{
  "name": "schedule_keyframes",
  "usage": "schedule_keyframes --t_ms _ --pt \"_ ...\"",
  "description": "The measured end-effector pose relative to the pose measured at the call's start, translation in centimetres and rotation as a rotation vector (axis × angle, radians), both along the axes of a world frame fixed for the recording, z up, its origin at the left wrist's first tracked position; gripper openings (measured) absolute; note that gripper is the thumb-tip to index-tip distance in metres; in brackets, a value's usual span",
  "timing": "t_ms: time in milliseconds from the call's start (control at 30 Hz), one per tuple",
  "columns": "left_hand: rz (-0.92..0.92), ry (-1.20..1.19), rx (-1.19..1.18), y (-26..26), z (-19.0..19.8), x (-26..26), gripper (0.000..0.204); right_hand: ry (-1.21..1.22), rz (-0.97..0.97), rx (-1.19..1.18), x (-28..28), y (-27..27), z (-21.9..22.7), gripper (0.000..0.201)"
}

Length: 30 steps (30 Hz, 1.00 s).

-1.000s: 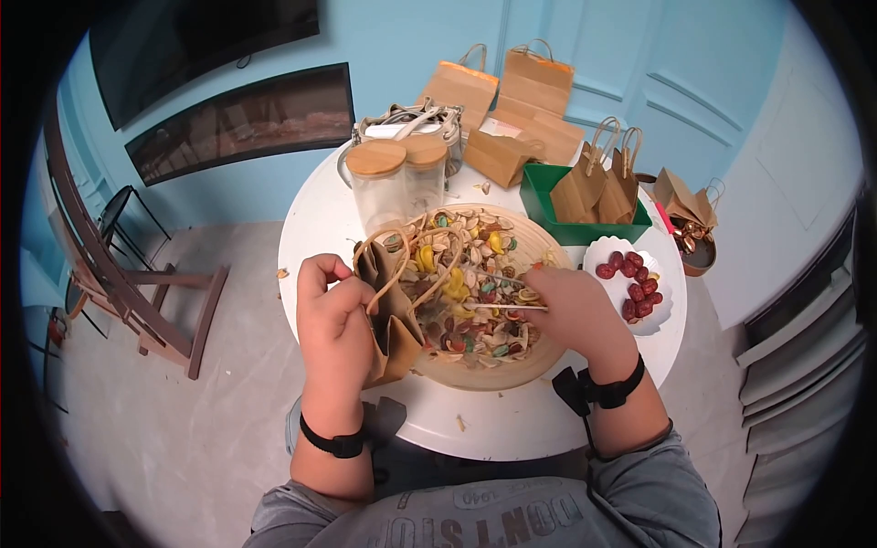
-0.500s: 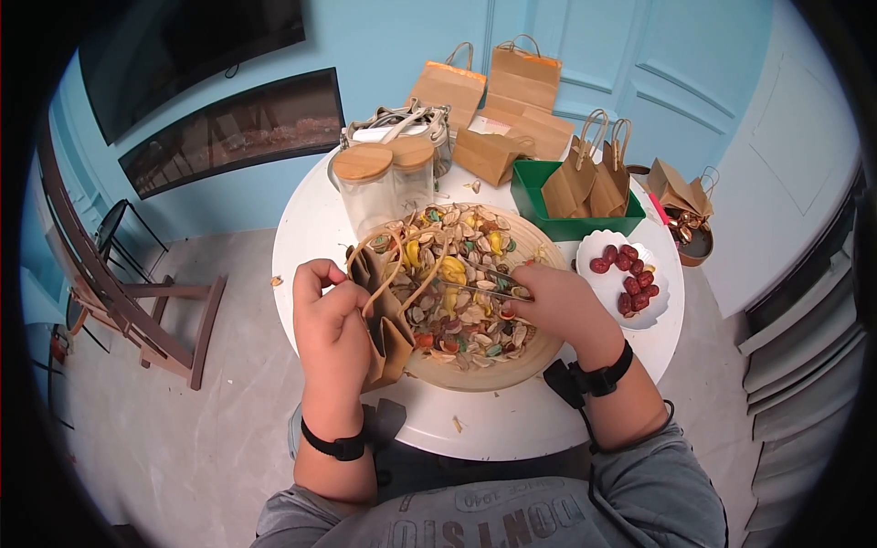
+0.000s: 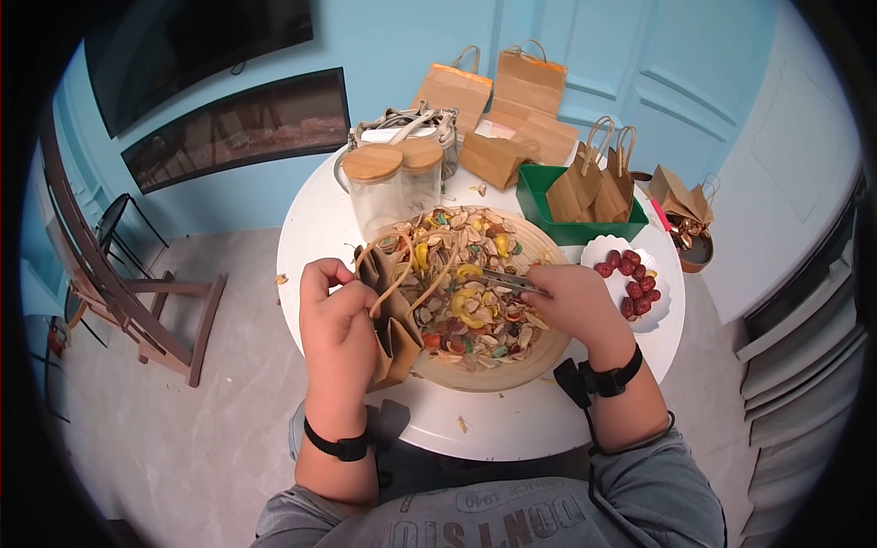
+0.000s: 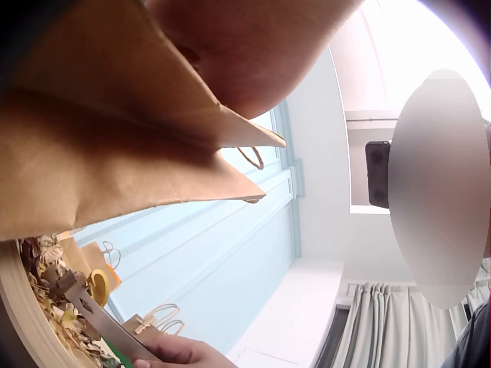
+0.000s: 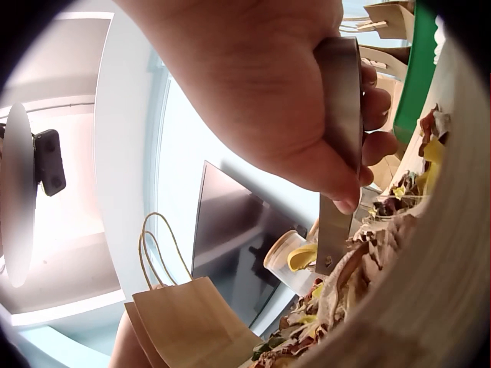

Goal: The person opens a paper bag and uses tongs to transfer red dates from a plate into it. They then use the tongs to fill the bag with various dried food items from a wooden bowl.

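Observation:
In the head view my left hand (image 3: 335,320) grips a small brown paper bag (image 3: 396,345) by its side near the top. The bag's twisted handles stand up and its mouth gapes. My right hand (image 3: 577,301) holds metal tongs (image 5: 335,230), thumb on one arm and fingers on the other. The tongs' tips reach over a round wooden tray (image 3: 548,340) heaped with potpourri (image 3: 493,352), mostly pale dried pieces with some green, red and yellow. A curved yellow piece (image 3: 469,271) is at the tips, and another yellow curl (image 3: 466,309) lies just below it on the heap.
Two lidded glass jars (image 3: 376,196) stand behind the tray at left. A green bin (image 3: 571,234) with two paper bags is at back right, beside a white scalloped plate (image 3: 660,320) of red dates (image 3: 634,290). More paper bags (image 3: 530,82) and a handbag (image 3: 448,132) stand at the back.
The right hand first had the tongs' arms spread over the potpourri, then brought them together around a yellow piece. That piece is now lifted a little from the heap. The left hand keeps the bag in place.

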<state>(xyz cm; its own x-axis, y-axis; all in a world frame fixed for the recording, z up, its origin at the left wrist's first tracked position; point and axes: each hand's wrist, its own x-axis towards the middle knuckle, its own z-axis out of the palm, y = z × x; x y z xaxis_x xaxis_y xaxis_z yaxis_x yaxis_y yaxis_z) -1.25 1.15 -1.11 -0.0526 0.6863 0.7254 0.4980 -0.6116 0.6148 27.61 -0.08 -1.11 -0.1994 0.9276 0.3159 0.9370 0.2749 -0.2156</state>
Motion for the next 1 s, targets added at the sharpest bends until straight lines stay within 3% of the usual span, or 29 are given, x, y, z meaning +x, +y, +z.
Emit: schedule_keyframes --t_ms 267,367,567,800,1000 --pt "-0.070 -0.031 -0.075 -0.8 0.6 1.1 0.017 0.179 -0.022 -0.025 -0.7 -2.7 4.3 0.019" --pt "-0.062 -0.020 -0.045 -0.6 0.1 1.4 0.015 0.307 0.034 0.078 -0.9 -4.2 5.4 0.017" --pt "-0.083 -0.026 -0.056 -0.6 -0.2 2.1 0.022 0.459 -0.056 0.069 -0.9 -5.0 6.1 0.017" --pt "-0.074 0.072 -0.027 -0.8 0.2 2.5 0.017 0.376 0.075 0.067 -1.3 -5.0 5.7 0.017" --pt "-0.090 0.125 -0.003 -0.9 0.4 2.7 0.014 0.400 -0.104 0.045 -0.8 -5.0 6.5 0.017"
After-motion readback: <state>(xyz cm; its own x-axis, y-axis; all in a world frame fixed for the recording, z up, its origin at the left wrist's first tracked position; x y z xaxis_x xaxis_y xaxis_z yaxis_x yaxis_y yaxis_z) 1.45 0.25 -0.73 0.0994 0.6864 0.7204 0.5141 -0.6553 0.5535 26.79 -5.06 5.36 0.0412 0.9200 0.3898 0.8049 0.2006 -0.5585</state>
